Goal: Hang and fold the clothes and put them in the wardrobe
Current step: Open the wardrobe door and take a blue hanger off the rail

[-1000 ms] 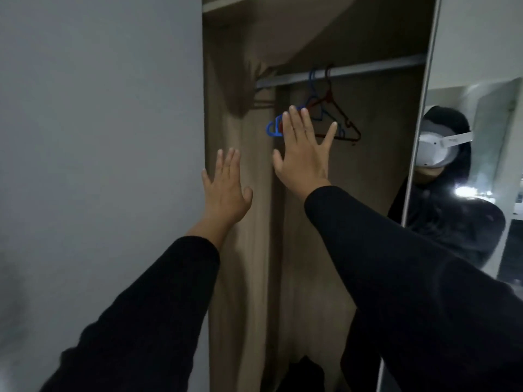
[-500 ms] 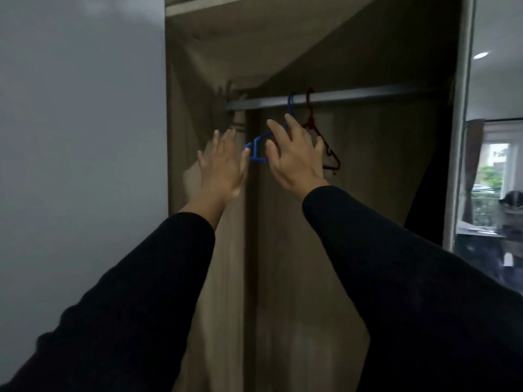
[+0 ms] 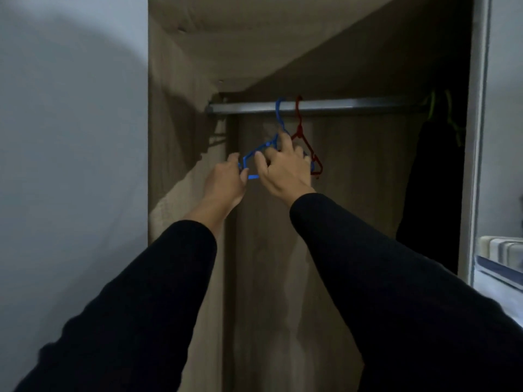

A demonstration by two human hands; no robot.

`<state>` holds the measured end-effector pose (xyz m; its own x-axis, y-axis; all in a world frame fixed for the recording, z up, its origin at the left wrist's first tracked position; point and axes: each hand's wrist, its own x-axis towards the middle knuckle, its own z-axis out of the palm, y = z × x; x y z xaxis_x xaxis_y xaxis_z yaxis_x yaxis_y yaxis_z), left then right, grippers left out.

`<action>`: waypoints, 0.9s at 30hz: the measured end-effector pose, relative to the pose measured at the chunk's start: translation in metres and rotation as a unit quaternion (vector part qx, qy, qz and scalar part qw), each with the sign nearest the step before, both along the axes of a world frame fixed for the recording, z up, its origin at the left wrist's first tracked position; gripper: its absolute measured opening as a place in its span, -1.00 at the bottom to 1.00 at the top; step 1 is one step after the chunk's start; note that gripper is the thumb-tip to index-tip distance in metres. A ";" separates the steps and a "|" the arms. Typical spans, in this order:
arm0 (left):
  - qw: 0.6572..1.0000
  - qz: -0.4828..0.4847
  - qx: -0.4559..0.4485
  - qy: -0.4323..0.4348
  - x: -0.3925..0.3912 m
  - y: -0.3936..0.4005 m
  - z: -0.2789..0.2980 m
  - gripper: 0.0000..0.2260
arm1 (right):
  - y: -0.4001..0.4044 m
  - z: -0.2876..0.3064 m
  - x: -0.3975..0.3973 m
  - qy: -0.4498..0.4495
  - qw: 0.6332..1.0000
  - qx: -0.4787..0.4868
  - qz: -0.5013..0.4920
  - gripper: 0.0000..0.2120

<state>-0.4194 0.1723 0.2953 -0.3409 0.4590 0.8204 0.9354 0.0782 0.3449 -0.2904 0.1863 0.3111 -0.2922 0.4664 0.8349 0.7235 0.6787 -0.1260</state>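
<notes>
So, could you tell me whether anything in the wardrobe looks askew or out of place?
Only the blue plastic hanger: it hangs tilted on the metal rail, apparently because both hands are on it. The red plastic hanger hangs normally.

1. The picture is dim and a little grainy, with muted colours.
2. The light seems to come from behind the person: a large soft shadow falls on the grey wall (image 3: 70,137) at the left, and the shadows of the arms lie on the wooden side panel (image 3: 181,154) of the wardrobe.
3. The metal rail (image 3: 339,105) shows a pale shine along its length.
4. The right end of the wardrobe is almost black; a dark garment (image 3: 430,179) there has no visible detail.
5. The black sleeves (image 3: 396,292) are slightly soft near the bottom edge.
6. Straight lines bend a little at the borders, from the wide lens.
</notes>
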 end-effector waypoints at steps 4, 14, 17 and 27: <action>0.998 -0.032 0.006 -0.049 -0.001 0.004 0.002 -0.69 | 0.001 -0.002 0.001 0.023 0.999 -0.028 -0.033 -0.55; 0.993 -0.046 0.060 -0.088 0.011 0.000 0.004 -0.77 | -0.002 -0.003 0.012 0.063 0.993 -0.088 -0.043 -0.68; 0.993 -0.028 0.076 -0.085 0.011 -0.003 0.006 -0.76 | -0.004 -0.004 0.013 0.061 0.993 -0.089 -0.040 -0.69; 0.969 -0.031 0.180 -0.165 0.006 -0.012 0.010 -0.78 | 0.000 -0.005 0.012 0.070 0.993 -0.099 -0.012 -0.66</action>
